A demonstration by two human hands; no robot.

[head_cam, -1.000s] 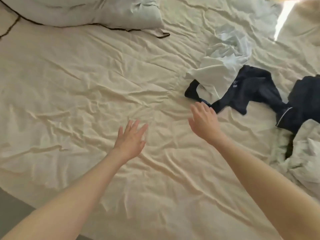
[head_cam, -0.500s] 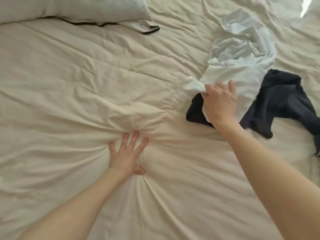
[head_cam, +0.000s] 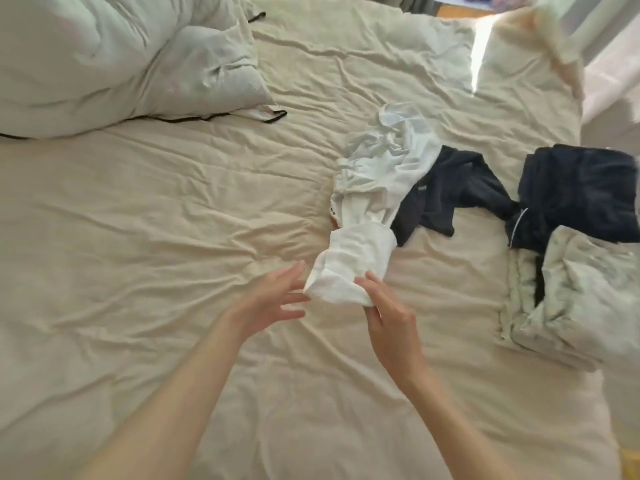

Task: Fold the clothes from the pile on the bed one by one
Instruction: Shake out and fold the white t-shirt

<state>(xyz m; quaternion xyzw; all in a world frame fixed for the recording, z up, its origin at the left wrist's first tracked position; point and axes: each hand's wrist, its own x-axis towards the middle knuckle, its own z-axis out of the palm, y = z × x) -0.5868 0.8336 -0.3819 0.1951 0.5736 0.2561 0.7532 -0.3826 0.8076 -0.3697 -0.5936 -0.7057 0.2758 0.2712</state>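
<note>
White garment (head_cam: 374, 188), crumpled, lies on the bed (head_cam: 173, 209), stretched from the pile toward the person.

Head view: the right hand (head_cam: 388, 313) pinches the near end of the white garment, fingers (head_cam: 369, 284) curled onto the cloth. The left hand (head_cam: 273, 299) is held just left of that end, fingers (head_cam: 294, 271) straight and spread, holding nothing; whether their tips touch the cloth cannot be told. Beyond the right fingers the garment overlaps a dark garment (head_cam: 450, 188); farther right lie a dark navy garment with white piping (head_cam: 575, 188) and a pale bundle of cloth (head_cam: 581, 292). A pillow (head_cam: 138, 64) lies well beyond the left fingers.

Progress, as judged: no item shows a finished fold. The first piece is only being drawn out; spreading, folding and the rest of the pile are outstanding.

Change from half a second earlier: the left hand, then pressed flat on the bed, is now lifted beside the garment; the right hand has drawn the white cloth nearer.
</note>
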